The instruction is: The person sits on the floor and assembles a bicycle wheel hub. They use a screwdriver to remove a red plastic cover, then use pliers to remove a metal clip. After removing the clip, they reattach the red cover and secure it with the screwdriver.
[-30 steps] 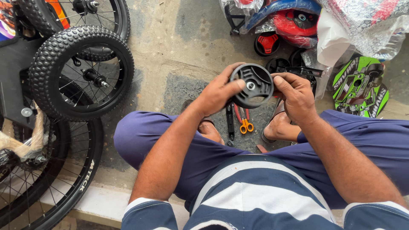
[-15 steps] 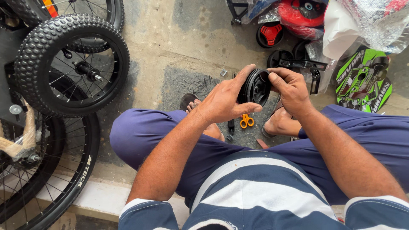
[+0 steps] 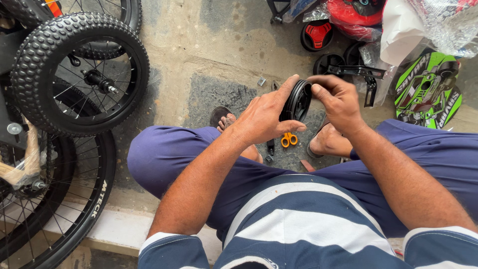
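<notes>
Head view first, and it is the only one I have. Left hand [image 3: 264, 117] and right hand [image 3: 338, 99] both close around a small black wheel [image 3: 298, 99], held on edge in the air above the concrete floor [image 3: 209, 45], between the knees. The left fingers wrap its near side, with one finger laid along the rim; the right fingertips pinch the far rim.

From my remote seat, I judge the grip as light (mostly fingertips on the right side). If the wheel turns or slips, it could drop onto the sandalled foot [image 3: 226, 119] just below, or onto the orange-handled scissors [image 3: 288, 139] lying on the floor under the hands.

Small metal parts [image 3: 261, 81] lie loose on the floor near the hands; a falling wheel could scatter them toward the knobby bicycle wheel [image 3: 79, 74] at the left, where they are hard to find.
</notes>
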